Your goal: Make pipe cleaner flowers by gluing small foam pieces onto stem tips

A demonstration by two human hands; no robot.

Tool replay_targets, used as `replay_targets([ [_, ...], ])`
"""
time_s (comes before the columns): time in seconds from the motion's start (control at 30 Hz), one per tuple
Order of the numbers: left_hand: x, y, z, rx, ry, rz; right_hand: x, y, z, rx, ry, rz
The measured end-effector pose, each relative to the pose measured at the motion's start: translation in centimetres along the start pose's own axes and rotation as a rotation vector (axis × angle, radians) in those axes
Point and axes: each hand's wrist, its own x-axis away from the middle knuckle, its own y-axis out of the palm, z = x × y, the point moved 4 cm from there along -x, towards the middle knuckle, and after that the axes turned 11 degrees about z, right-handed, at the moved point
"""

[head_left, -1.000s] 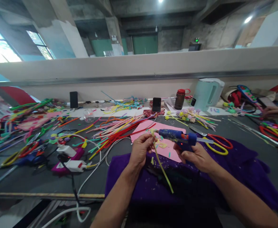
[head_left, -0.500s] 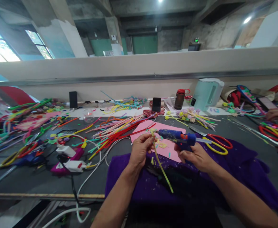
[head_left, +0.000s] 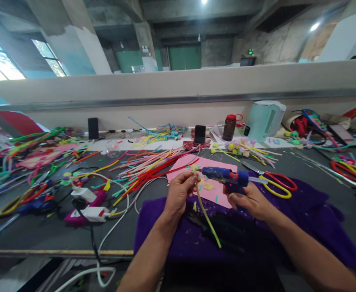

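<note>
Gluing step: left hand (head_left: 179,194) pinches pipe cleaner (head_left: 206,215), right hand (head_left: 250,199) grips glue gun (head_left: 226,177) w/ nozzle at its tip; next needs steady squeeze.

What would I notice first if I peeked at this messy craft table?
Right in the middle, the right hand grips a blue hot glue gun, its nozzle aimed at the top of a yellow-green pipe cleaner pinched by the left hand, above a purple cloth. Behind them lie a pink sheet and a big heap of colourful pipe cleaners.
</note>
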Motion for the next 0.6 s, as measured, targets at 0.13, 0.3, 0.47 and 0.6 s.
replay_targets([
  [0.13,-0.02,-0.06,0.09,0.0,-0.001,0.008,0.03,-0.06,0.19,-0.015,0.025,-0.004],
  [0.3,0.07,0.04,0.17,0.001,-0.008,0.013,0.0,-0.08,0.24,-0.019,0.021,0.028],
  [0.47,0.1,0.14,0.04,-0.006,-0.029,-0.001,-0.18,-0.06,0.29,-0.024,0.015,0.038],
  [0.6,0.09,0.08,0.1,0.012,-0.021,-0.007,-0.21,-0.07,0.3,-0.004,0.014,0.011],
])
